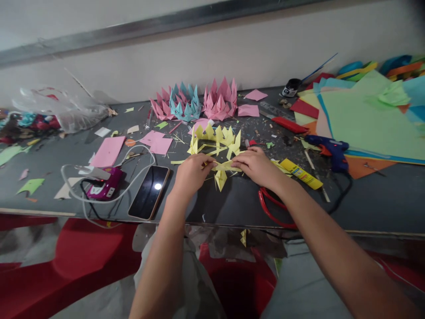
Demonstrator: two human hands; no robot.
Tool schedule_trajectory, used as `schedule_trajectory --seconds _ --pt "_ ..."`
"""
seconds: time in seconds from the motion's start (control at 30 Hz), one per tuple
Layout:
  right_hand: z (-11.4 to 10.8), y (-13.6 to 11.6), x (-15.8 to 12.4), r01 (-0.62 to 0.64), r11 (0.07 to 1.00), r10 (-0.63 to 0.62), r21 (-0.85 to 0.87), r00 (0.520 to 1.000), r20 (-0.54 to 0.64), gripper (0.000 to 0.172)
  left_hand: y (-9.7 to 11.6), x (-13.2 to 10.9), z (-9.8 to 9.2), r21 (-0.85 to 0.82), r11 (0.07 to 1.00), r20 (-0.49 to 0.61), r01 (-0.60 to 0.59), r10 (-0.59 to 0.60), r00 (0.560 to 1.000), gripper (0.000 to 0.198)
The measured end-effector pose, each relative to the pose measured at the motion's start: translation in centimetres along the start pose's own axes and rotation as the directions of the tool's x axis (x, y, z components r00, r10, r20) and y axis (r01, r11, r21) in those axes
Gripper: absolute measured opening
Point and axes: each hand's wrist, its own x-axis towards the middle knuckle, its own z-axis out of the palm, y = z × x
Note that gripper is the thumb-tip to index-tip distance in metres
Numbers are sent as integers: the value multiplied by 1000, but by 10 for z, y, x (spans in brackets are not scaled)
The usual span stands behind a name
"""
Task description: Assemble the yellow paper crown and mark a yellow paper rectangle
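Dark grey tabletop (375, 208), scrap-strewn, against a pale wall (199, 53). Left hand (192, 174): thumb and fingers pinching a folded yellow paper strip (226, 166). Right hand (256, 165): likewise, at the strip's other end. Yellow pointed paper crown (228, 136): on the tabletop, just beyond both hands; join with strip unclear. Behind: blue pointed paper crown (185, 109) between pink crowns (219, 105). Left: black-screened phone (149, 193).

A dark worktop (381, 206) (light-edged at left) adjoined a pale wall (265, 48) crossed by a grey rail (133, 32); red seats (96, 252) and grey floor (36, 247) lay below.
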Motion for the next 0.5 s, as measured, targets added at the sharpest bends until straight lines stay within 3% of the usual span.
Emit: schedule_trajectory --seconds 0.2,0.3,0.4,0.5 --pt "0 -4 0 12 992 -8 123 999 -36 23 4 -1 2 -105 994 -2 -21 21 1000 14" --pt "-6 -4 -1 5 958 54 287 979 -197 33 3 -1 3 -230 973 -16 12 -16 1000 15" --pt "-13 -2 -5 5 894 182 447 909 -375 39 0 -1 2 -330 943 -42 43 -60 997 18" --pt "-17 1 -10 14 880 202 475 894 -401 32 0 -1 0 -354 933 -56 64 -90 994 22"
